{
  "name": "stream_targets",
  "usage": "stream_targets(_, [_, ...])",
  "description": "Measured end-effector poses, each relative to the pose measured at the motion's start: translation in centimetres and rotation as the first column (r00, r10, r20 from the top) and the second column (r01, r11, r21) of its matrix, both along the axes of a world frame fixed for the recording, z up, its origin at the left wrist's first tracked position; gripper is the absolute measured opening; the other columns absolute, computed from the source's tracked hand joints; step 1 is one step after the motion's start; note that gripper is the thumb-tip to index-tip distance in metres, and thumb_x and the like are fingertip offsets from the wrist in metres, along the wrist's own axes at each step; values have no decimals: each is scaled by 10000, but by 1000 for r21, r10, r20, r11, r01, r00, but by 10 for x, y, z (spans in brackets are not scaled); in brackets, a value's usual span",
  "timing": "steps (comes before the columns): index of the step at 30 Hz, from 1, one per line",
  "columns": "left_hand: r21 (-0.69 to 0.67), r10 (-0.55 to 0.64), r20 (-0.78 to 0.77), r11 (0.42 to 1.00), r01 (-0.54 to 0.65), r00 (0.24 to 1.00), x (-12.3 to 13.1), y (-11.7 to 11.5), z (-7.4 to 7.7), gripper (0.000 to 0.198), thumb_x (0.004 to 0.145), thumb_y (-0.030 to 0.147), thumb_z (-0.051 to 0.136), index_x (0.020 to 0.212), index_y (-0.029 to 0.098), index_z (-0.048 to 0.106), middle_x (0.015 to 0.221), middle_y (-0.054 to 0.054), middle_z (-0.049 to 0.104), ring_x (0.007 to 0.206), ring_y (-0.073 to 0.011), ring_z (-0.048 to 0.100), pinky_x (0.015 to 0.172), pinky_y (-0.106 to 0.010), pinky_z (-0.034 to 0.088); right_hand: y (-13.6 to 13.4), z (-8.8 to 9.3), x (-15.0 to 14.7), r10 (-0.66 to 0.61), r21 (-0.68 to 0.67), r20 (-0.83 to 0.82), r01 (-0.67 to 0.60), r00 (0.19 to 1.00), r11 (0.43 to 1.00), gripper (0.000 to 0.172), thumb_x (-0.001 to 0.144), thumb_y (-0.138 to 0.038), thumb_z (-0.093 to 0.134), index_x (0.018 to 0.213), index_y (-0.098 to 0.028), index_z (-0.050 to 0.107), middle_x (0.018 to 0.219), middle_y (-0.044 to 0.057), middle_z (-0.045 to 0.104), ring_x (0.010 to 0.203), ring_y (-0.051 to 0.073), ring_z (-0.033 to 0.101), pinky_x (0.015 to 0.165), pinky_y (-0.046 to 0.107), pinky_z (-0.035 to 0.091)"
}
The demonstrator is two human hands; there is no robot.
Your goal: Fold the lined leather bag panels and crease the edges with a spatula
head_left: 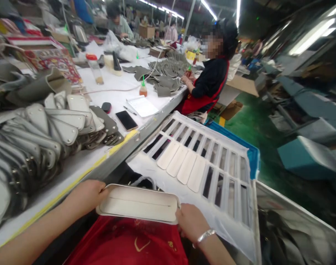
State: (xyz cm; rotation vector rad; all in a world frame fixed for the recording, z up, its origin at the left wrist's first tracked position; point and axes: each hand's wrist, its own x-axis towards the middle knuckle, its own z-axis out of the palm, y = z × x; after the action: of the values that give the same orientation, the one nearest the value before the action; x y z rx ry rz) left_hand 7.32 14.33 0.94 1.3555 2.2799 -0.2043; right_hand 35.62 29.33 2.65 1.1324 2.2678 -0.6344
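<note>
Between my two hands is a long cream panel (140, 203) with rounded corners, held level above my red apron. My left hand (94, 193) pinches its left end, and my right hand (191, 221), below a silver bracelet, grips the right end. A thin dark line runs lengthwise along the panel's face. Just beyond my right hand stands a white slatted rack (228, 213). Several similar cream panels (181, 163) lie side by side across its slats.
Left on the worktable are piled grey-white panels (46, 132). Farther along sit a phone (126, 120), a notebook (142, 106), a small green-tipped bottle (143, 89) and a lidded jar (95, 70). A co-worker (209, 73) sits beyond the rack. A blue crate (255, 158) edges the rack.
</note>
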Motion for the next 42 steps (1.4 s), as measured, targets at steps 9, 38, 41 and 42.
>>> stream_targets(9, [2, 55, 152, 998, -56, 987, -12, 1, 4, 366, 808, 408, 355, 649, 176, 589, 671, -87, 650, 668, -232, 630, 586, -297, 456, 3, -1, -7, -21, 123, -11, 22, 1000, 992, 293, 818, -150, 381, 841, -85, 665, 852, 168, 678, 814, 240, 641, 699, 297, 424])
stream_targets(38, [-149, 417, 619, 894, -422, 666, -6, -22, 1, 604, 805, 705, 185, 607, 196, 443, 513, 17, 412, 503, -175, 550, 426, -253, 468, -4, -12, 19, -61, 38, -156, 68, 986, 997, 383, 937, -378, 330, 862, -127, 609, 788, 126, 668, 762, 223, 641, 655, 275, 404])
stream_targets(41, [-138, 347, 480, 937, -321, 806, -3, -17, 8, 565, 825, 648, 228, 682, 187, 522, 599, -35, 549, 560, -201, 588, 441, -265, 454, -6, -10, 16, -5, 79, -82, 12, 997, 997, 329, 940, -276, 333, 899, -112, 615, 799, 136, 663, 745, 213, 645, 633, 267, 413])
stream_targets(42, [-124, 281, 401, 960, -253, 872, -1, -16, 9, 533, 841, 598, 242, 711, 183, 549, 648, -60, 598, 597, -215, 605, 481, -280, 462, -5, -10, 15, 48, 90, -39, -44, 998, 995, 307, 931, -210, 331, 909, -107, 619, 826, 143, 660, 744, 217, 645, 620, 270, 415])
